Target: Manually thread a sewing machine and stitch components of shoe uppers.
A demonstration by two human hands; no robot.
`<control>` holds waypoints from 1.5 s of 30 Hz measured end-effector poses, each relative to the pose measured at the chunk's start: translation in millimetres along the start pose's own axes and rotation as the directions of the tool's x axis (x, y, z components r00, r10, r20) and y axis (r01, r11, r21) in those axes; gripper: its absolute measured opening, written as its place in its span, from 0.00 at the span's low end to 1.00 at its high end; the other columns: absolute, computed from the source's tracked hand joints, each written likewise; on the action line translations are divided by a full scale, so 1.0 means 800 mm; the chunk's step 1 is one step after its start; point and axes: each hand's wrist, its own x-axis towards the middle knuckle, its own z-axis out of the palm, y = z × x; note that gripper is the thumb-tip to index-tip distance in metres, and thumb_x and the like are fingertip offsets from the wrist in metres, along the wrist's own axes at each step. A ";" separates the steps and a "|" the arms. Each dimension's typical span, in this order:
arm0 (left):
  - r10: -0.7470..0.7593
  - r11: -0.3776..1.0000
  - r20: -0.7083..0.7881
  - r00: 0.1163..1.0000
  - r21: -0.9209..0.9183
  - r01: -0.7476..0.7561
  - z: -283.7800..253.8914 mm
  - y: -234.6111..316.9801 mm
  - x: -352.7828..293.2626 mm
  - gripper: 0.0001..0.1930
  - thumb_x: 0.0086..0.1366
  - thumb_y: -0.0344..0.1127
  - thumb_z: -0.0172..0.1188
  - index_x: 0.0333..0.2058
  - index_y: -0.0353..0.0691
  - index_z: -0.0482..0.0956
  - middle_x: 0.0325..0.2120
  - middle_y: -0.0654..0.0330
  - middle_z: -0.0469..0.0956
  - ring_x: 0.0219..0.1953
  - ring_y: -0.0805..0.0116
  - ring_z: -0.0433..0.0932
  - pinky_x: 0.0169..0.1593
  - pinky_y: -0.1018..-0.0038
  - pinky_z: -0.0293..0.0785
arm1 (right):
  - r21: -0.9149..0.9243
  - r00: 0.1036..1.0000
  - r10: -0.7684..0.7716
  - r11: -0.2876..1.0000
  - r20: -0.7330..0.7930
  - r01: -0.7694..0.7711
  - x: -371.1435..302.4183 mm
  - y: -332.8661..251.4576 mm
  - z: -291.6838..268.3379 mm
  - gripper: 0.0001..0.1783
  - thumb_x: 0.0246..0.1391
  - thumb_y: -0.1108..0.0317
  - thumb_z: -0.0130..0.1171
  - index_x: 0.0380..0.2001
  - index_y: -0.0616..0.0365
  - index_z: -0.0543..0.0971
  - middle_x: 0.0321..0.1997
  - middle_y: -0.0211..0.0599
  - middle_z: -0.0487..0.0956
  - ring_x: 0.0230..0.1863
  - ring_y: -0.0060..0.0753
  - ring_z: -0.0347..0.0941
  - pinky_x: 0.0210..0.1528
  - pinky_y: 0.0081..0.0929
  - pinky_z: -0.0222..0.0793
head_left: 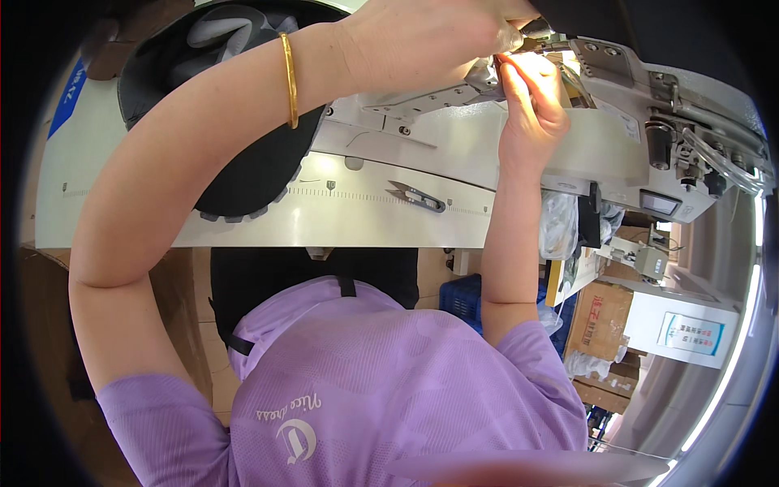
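At the lit sewing area of an industrial sewing machine (600, 138), my two hands meet. My left hand (438, 40) reaches in from the left, a gold bangle (290, 81) on its wrist, with its fingers bent together beside the metal parts. Just right of it, my right hand (531, 101) is raised, thumb and fingertips pinched close to the needle area. Whatever lies between the fingertips of either hand is too small or hidden to name. Under my left forearm lies a black fabric piece (251, 174) with a notched edge. Thread snips (418, 196) rest on the table below the machine bed.
The pale worktable (365, 231) carries a printed ruler scale along its front. Grey cloth (223, 34) lies at the upper left. To the right are a blue crate (461, 299), a cardboard box (599, 321), clear plastic bags (558, 227) and a white panel with a sign (692, 334).
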 end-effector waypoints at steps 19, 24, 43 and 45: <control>-0.011 0.999 -0.035 0.999 -0.053 0.009 0.007 -0.002 -0.002 0.05 0.47 0.27 0.61 0.25 0.34 0.80 0.33 0.56 0.76 0.40 0.59 0.77 0.50 0.64 0.72 | 0.056 1.000 -0.005 0.998 -0.010 0.005 -0.001 -0.001 0.003 0.09 0.57 0.83 0.59 0.40 0.69 0.83 0.44 0.39 0.78 0.44 0.27 0.75 0.47 0.21 0.72; 0.030 1.000 -0.041 0.999 -0.001 -0.030 0.006 -0.003 -0.002 0.05 0.46 0.27 0.62 0.24 0.33 0.80 0.34 0.56 0.77 0.40 0.59 0.77 0.50 0.64 0.71 | 0.064 1.000 -0.006 0.998 -0.012 0.007 -0.001 0.001 0.002 0.09 0.57 0.83 0.59 0.40 0.68 0.83 0.45 0.39 0.78 0.45 0.27 0.75 0.47 0.21 0.73; 0.049 0.996 -0.102 0.994 -0.071 -0.056 0.013 -0.008 -0.007 0.03 0.47 0.29 0.61 0.20 0.36 0.77 0.30 0.58 0.73 0.36 0.61 0.75 0.45 0.65 0.70 | 0.027 0.999 -0.037 0.999 -0.009 0.037 -0.001 0.007 0.000 0.09 0.57 0.84 0.59 0.40 0.68 0.83 0.44 0.38 0.78 0.43 0.26 0.75 0.46 0.20 0.73; 0.043 0.996 -0.095 0.995 -0.068 -0.050 0.014 -0.009 -0.008 0.03 0.47 0.29 0.61 0.21 0.36 0.78 0.30 0.57 0.73 0.36 0.61 0.75 0.45 0.65 0.70 | 0.028 0.999 -0.032 0.999 -0.012 0.032 -0.001 0.007 0.001 0.09 0.57 0.84 0.59 0.40 0.68 0.83 0.44 0.38 0.78 0.44 0.26 0.75 0.46 0.20 0.73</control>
